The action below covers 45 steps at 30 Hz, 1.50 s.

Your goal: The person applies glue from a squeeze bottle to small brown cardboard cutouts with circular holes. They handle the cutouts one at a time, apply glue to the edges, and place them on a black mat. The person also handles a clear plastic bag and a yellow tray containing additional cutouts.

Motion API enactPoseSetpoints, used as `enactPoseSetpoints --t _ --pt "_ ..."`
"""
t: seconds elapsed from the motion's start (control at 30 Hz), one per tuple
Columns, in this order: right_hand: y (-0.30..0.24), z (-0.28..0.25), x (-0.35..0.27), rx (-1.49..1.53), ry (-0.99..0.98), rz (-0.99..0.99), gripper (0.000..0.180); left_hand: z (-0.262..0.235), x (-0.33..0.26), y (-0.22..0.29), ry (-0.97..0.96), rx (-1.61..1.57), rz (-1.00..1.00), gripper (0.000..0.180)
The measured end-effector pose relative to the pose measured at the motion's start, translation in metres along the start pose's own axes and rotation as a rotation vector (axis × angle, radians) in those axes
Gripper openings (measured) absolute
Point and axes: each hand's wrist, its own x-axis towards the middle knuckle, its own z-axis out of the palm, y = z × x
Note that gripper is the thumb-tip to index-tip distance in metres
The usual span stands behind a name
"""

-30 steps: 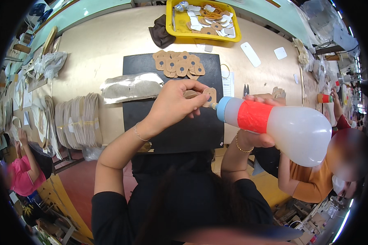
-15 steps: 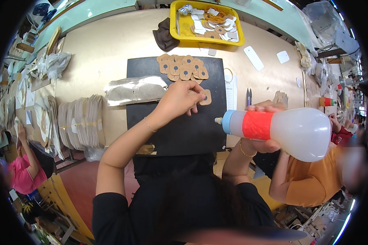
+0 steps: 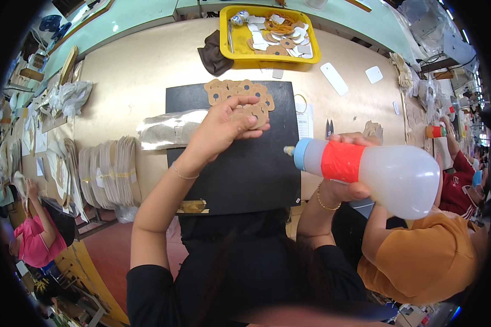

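Note:
My right hand (image 3: 346,191) is wrapped round a translucent white squeeze bottle (image 3: 401,177) with a red band and light-blue cap. The bottle lies sideways, its nozzle pointing left over the edge of a black board (image 3: 240,169). Thumb and fingers of my left hand (image 3: 218,125) are closed on brown tag pieces (image 3: 260,115) above the board; I cannot tell how many. Just beyond that hand lies a pile of brown rounded tag pieces (image 3: 215,94) with dark centre dots, partly hidden by it. A shiny silvery template sheet (image 3: 172,129) sits left of the board, partly behind my left wrist.
A yellow tray (image 3: 226,35) of white and brown pieces stands at the back, beside a dark cloth (image 3: 215,54). Bundled grey-beige strips (image 3: 109,171) are at the left. White cards (image 3: 334,79) lie back right. A person in orange (image 3: 420,256) sits close on my right.
My left hand has moved slightly left, away from where it pinched a single tag piece near the board's right side, and has turned. My right hand still holds the bottle in almost the same place.

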Motion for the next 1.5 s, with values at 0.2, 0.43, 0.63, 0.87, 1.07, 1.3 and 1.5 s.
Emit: enactPoseSetpoints --t 0.2,0.43,0.63,0.87,1.07,1.3,1.5 --pt "0.004 0.009 0.003 -0.158 0.048 -0.105 0.089 0.024 -0.014 0.014 0.000 0.146 -0.006 0.023" --pt "0.003 0.014 0.004 -0.448 -0.012 -0.085 0.097 0.037 -0.022 0.015 -0.004 0.240 -0.041 0.021" --pt "0.005 0.018 0.004 -0.440 0.063 -0.064 0.094 0.035 -0.023 0.011 -0.045 0.312 -0.020 0.021" --pt "0.004 0.011 0.002 -0.131 0.025 -0.104 0.088 0.029 -0.014 0.007 -0.002 0.113 -0.039 0.022" --pt "0.008 0.007 -0.006 -0.210 -0.034 -0.063 0.089 0.031 -0.016 0.010 0.015 0.175 -0.011 0.023" --pt "0.009 0.002 -0.008 -0.106 -0.026 -0.073 0.086 0.027 -0.015 0.007 0.022 0.143 0.002 0.022" --pt "0.006 0.003 -0.007 -0.115 -0.018 -0.065 0.087 0.007 0.013 0.000 0.011 0.589 -0.086 0.026"
